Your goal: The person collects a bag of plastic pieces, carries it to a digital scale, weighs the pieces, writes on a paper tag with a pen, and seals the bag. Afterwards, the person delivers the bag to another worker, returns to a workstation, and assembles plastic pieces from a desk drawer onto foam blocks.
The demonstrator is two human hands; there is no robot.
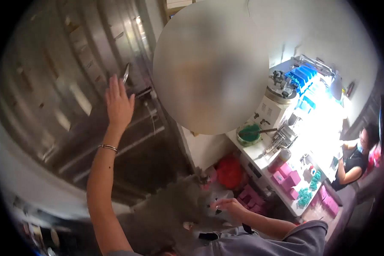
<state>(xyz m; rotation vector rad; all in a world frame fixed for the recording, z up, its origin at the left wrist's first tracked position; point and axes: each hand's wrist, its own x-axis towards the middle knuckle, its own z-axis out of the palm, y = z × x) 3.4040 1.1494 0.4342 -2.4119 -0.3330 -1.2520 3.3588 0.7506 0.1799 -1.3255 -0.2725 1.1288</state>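
Note:
My left hand [120, 104] is raised with fingers outstretched, its palm toward a ribbed metal door [59, 55]. The fingertips overlap the lower end of a shiny door handle [126, 72] in this view. A thin bracelet [108, 147] circles the wrist. Lower down, my right hand [227, 205] is held in front of my waist. Its fingers are pinched together around something small and dark that I cannot make out.
At right, a bright white workbench [260, 160] carries a green-filled bowl [248, 134], a pink block [287, 176], green pieces [305, 197] and blue trays [303, 79]. A person [355, 160] sits there. A red bag [229, 171] lies below. A round blur covers the top middle.

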